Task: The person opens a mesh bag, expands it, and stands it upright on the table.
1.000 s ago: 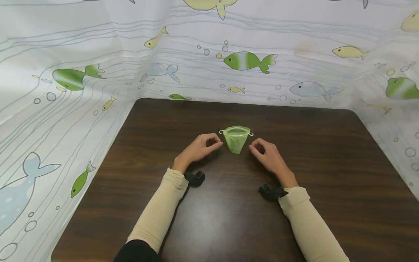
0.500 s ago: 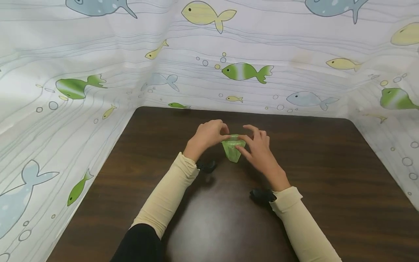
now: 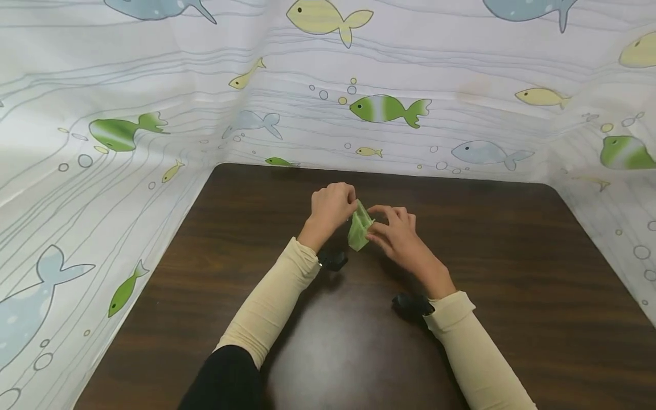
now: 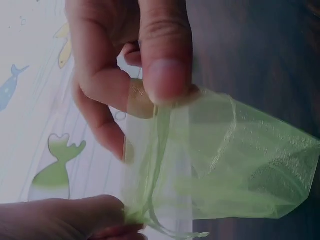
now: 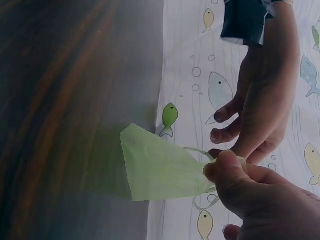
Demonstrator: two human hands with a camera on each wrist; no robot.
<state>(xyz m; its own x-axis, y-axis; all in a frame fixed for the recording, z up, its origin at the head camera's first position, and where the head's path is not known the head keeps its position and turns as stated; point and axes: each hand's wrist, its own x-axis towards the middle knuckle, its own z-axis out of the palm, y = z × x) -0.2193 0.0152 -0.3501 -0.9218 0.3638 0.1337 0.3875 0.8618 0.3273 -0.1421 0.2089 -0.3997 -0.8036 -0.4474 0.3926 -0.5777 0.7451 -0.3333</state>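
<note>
A sheer light-green drawstring pouch (image 3: 360, 232) hangs between my two hands over the table, its mouth upward and slightly tilted. My left hand (image 3: 332, 209) pinches the left side of its rim between thumb and bent fingers. On the opposite side, my right hand (image 3: 402, 236) pinches the rim too. The left wrist view shows the left thumb (image 4: 167, 75) pressing on the gathered band of the pouch (image 4: 220, 155), with a thin cord trailing below. Loops of cord (image 5: 200, 151) stick out near the right thumb in the right wrist view. No contents can be made out through the mesh.
Below lies a dark wood-grain table (image 3: 230, 228). A white curtain (image 3: 307, 68) printed with fish stands along its back and both sides. A black wrist device (image 3: 333, 260) sits on the left wrist, another such device (image 3: 411, 305) on the right.
Both hands have moved in from beside the pouch and taken hold of its rim. The pouch has turned, and its cord loops no longer stick out sideways in the head view.
</note>
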